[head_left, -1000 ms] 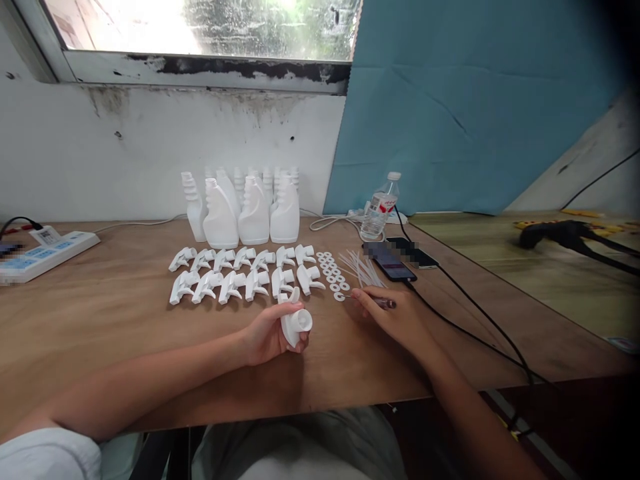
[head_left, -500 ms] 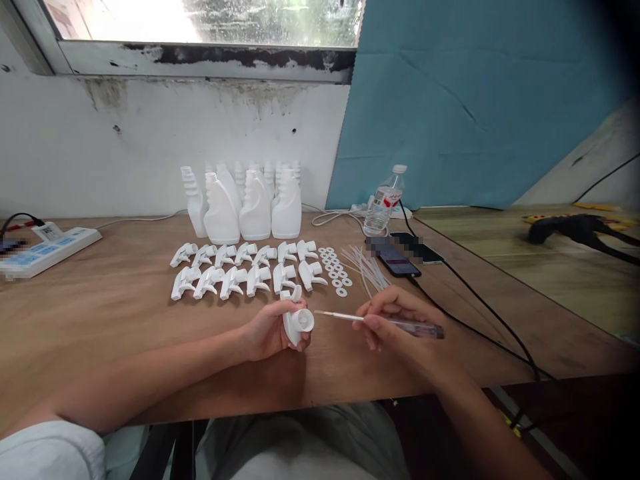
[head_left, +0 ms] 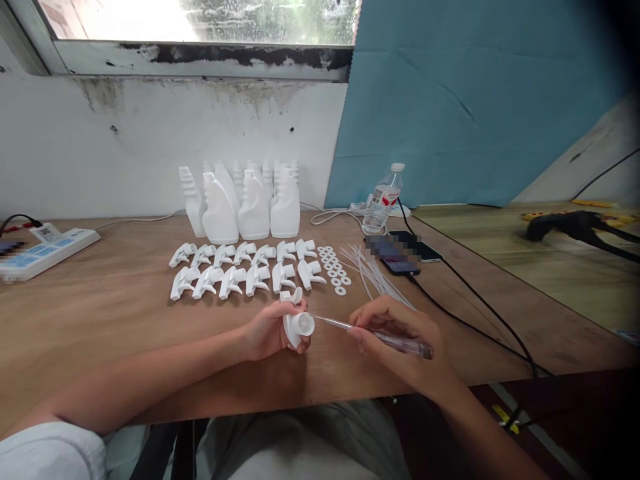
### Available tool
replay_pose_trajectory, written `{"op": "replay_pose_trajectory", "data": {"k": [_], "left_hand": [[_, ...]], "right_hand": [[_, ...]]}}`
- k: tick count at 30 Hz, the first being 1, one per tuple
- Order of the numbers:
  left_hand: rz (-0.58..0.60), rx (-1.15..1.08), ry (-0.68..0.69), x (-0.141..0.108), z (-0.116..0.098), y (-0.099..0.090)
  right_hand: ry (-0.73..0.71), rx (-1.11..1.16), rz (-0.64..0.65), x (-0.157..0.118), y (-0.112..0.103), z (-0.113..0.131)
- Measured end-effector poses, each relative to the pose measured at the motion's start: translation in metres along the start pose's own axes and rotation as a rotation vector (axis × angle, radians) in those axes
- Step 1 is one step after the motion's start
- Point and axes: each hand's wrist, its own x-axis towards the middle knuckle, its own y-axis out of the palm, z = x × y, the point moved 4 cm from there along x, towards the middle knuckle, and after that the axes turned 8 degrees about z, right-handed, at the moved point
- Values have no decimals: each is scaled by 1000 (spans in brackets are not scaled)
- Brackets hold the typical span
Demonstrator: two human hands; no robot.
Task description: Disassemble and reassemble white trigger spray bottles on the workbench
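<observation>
My left hand (head_left: 270,331) is wrapped round a white trigger spray head (head_left: 298,325), its round collar turned to the right. In my right hand (head_left: 395,333) is a screwdriver (head_left: 400,343) with a clear handle, its thin shaft pointing left. The screwdriver's tip is close to the upper edge of the collar; whether they touch I cannot tell. Just beyond my left hand, several white spray heads (head_left: 233,283) lie in two rows. Small white washers (head_left: 340,291) are grouped to their right, beside a bundle of thin white tubes (head_left: 373,270).
Several white bottles (head_left: 220,213) stand upright by the wall. A water bottle (head_left: 381,207) stands at the back right, with a phone (head_left: 395,257) and black cables (head_left: 480,307) in front. A power strip (head_left: 55,253) lies at the left.
The screwdriver has moved left, its tip now close to the collar of the held spray head. My right hand has shifted slightly left, and my left hand has hardly moved.
</observation>
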Motion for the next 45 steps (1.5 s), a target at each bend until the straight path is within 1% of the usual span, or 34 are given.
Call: {"op": "replay_pose_trajectory", "data": {"k": [6, 11, 18, 22, 26, 28, 31, 33, 36, 41, 45], "left_hand": [[-15, 13, 17, 0, 0, 1], [-33, 41, 52, 0, -1, 4], [-1, 50, 112, 1, 2, 2], [19, 71, 135, 2, 4, 1], [-11, 76, 152, 2, 4, 0], [-21, 70, 158, 1, 4, -1], [-10, 53, 155, 1, 3, 0], [5, 49, 141, 1, 2, 1], [9, 55, 126, 0, 0, 3], [-1, 37, 95, 0, -2, 4], [4, 53, 68, 0, 0, 2]], "right_hand": [[-77, -23, 69, -3, 3, 7], [-136, -127, 98, -4, 6, 10], [-204, -237, 153, -9, 11, 19], [-280, -377, 191, -12, 18, 29], [-304, -481, 250, -13, 26, 32], [-286, -447, 260, -12, 25, 30], [-197, -295, 250, -9, 20, 21], [-127, -194, 233, -7, 15, 14], [-71, -99, 192, -3, 11, 9], [-4, 39, 168, -1, 13, 5], [101, 218, 176, 2, 15, 0]]}}
